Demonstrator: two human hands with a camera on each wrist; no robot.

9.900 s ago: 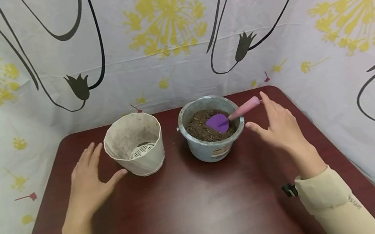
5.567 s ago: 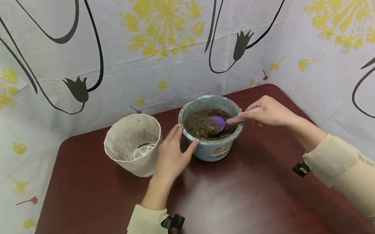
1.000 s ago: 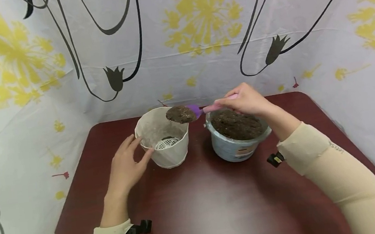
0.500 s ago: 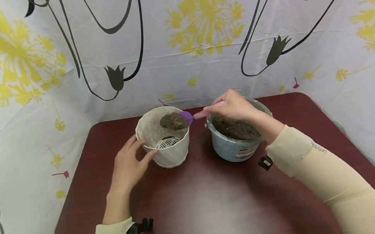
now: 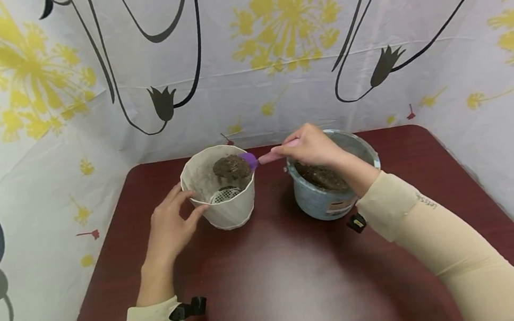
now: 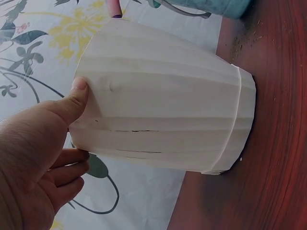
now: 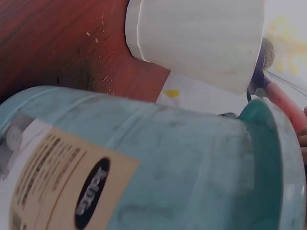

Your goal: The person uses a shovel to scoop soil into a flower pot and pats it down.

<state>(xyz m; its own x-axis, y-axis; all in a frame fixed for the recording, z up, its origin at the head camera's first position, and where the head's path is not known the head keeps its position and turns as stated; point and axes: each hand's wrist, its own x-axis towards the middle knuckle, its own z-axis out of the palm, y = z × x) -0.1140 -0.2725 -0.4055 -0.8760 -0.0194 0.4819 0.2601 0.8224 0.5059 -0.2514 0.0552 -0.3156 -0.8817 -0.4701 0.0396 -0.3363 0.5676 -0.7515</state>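
Observation:
My right hand (image 5: 313, 145) grips the pink handle of a purple-bladed trowel (image 5: 249, 160). Its blade carries a heap of dark soil (image 5: 230, 168) over the mouth of a white flowerpot (image 5: 232, 212) with a perforated bottom. At the pot's near left rim, my left hand (image 5: 169, 227) holds on; in the left wrist view its thumb (image 6: 76, 98) presses the rim from outside, with the other fingers curled below. Right of the pot stands a blue bucket (image 5: 317, 201) of soil, partly hidden under my right forearm. The right wrist view shows the trowel handle (image 7: 283, 101) beyond the bucket's rim.
Both containers stand near the back of a dark red table (image 5: 272, 287). Crumbs of soil (image 7: 100, 62) lie on the tabletop between them. A patterned cloth (image 5: 212, 107) hangs behind and at the sides. A label (image 7: 72, 177) is on the bucket's side.
Since scooping in the bucket, my right hand has carried the loaded trowel left, then lowered it into the pot's mouth. My left hand has gone from the bucket's rim to the pot's rim.

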